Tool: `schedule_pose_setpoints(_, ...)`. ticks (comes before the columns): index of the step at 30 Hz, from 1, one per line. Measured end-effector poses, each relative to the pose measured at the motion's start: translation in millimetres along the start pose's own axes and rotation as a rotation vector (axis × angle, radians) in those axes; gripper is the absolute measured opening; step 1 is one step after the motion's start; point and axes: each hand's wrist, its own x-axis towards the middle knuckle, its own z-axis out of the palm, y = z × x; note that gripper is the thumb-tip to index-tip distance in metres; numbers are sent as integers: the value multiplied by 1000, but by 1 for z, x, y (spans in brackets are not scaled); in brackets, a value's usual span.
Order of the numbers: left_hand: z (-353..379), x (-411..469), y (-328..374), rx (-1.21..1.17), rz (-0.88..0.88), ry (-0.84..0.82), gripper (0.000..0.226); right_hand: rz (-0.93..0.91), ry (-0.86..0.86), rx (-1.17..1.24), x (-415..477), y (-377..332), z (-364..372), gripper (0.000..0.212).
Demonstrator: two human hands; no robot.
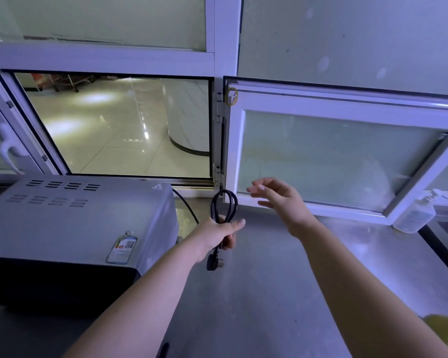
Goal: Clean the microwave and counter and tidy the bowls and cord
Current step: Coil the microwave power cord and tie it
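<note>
Cord (224,205) runs out from behind the microwave (75,215). Just right of it my left hand (217,235) grips the coil upright, plug (212,262) dangling below. Farther right, my right hand (277,200) hovers open beside the coil's top.

Dim bluish light, floor glare, wide-angle bending

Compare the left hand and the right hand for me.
The left hand grips the looped black power cord; the right hand holds nothing. The left hand curls round the cord; the right hand is spread and relaxed. Both are bare and held above the grey metal counter.
</note>
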Motion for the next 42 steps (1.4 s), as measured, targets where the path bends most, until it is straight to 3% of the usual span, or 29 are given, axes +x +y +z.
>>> schedule_pose_setpoints(6,-9,29,19,-42,-5,88,52,-20,67,-120,27,1,-12,1)
schedule_pose_setpoints(11,-10,57,45,-186,72,198,30,-150,100,-332,63,-10,-3,12)
schedule_pose_setpoints(15,-18,77,55,-284,117,205,16,-206,143,-364,88,-16,0,16)
schedule_pose_setpoints(23,-45,99,94,-291,117,272,43,-328,316,-320,142,-60,11,14)
schedule_pose_setpoints(30,-67,107,126,-263,128,321,29,-410,429,-425,195,-98,25,12)
schedule_pose_setpoints(35,-74,113,129,-282,114,385,39,-402,520,-566,224,-114,29,17)
schedule_pose_setpoints(39,-75,114,125,-294,116,392,37,-282,510,-848,232,-119,37,20)
schedule_pose_setpoints(42,-74,114,121,-300,127,377,32,-257,515,-913,230,-120,40,22)
